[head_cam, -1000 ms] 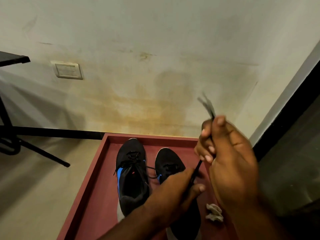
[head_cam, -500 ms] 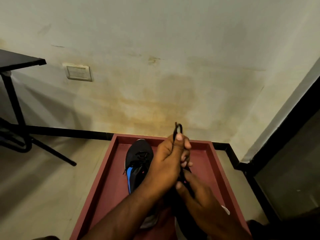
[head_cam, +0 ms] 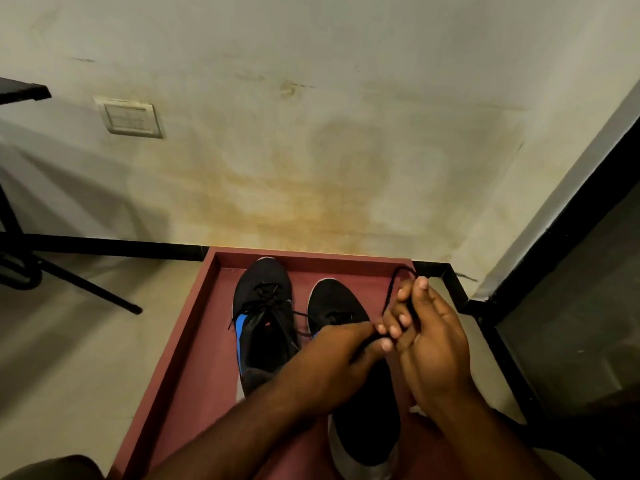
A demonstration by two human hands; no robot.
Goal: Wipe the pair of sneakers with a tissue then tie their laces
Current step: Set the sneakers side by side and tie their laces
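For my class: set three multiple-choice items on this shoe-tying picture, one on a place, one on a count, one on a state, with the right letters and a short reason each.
1. Where do the sneakers stand?
A. in a red tray
B. on a chair
C. on a shelf

2. How many sneakers show?
A. one
B. two
C. four

3. What is the right hand doing?
A. resting flat
B. pinching a lace loop
C. holding a tissue

Answers:
1 A: the red tray walls surround both.
2 B: left sneaker and right sneaker.
3 B: the right hand grips the black lace; the left hand holds its other strand.

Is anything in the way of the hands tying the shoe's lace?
Nothing visible blocks them. Both the left hand and right hand already hold the black lace of the right sneaker.
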